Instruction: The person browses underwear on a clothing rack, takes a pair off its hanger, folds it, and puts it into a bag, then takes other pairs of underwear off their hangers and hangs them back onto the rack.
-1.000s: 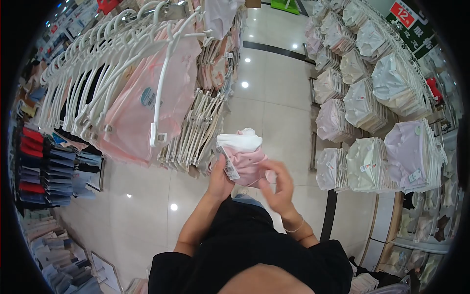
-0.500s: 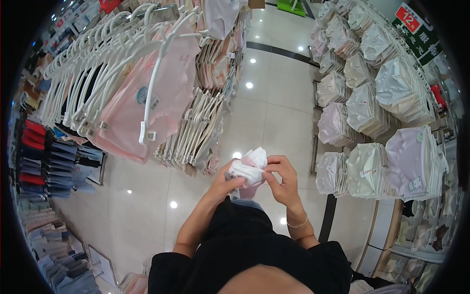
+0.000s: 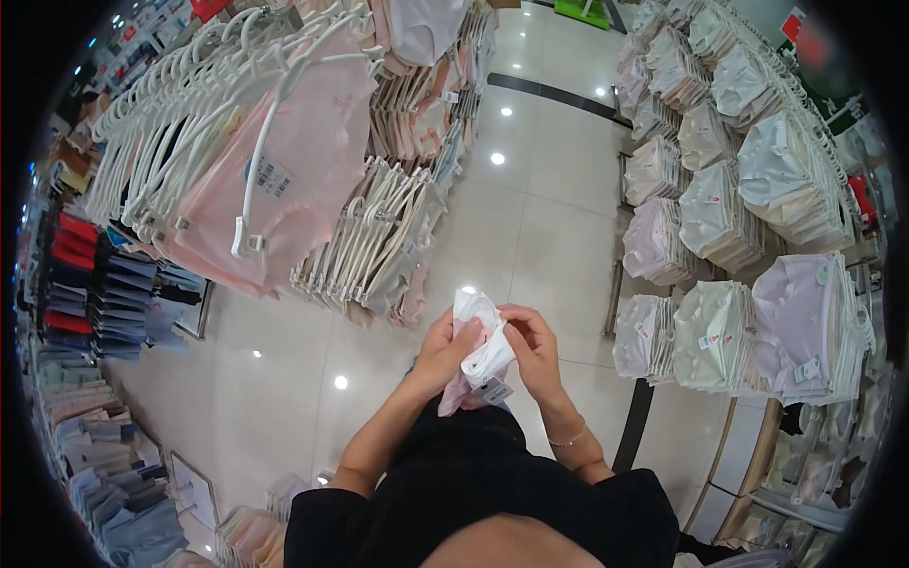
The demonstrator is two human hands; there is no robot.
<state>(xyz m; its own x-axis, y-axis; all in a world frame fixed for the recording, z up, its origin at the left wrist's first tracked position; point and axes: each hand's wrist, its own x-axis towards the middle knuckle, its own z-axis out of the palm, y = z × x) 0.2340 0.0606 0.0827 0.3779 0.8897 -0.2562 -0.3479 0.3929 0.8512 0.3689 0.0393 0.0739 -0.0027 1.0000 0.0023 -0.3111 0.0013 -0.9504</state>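
Note:
A bunched white and pink garment (image 3: pixel 488 352) is held between both hands in front of my body. My left hand (image 3: pixel 445 350) grips it from the left, with the thumb on the white cloth. On the other side, my right hand (image 3: pixel 532 348) pinches its upper right edge. The pink part hangs below, and a printed tag (image 3: pixel 493 390) dangles at its lower right.
A rack of pink garments (image 3: pixel 312 161) on white hangers (image 3: pixel 256 180) stands close at the upper left. Rows of pale briefs (image 3: pixel 715 336) hang along the right. Folded blue clothes (image 3: pixel 133 525) lie at lower left. Tiled floor (image 3: pixel 473 237) runs between.
The garment has been turned and bunched, so white cloth now lies on top and the tag hangs at the lower right. My right hand has come in from beside it and closed on the cloth.

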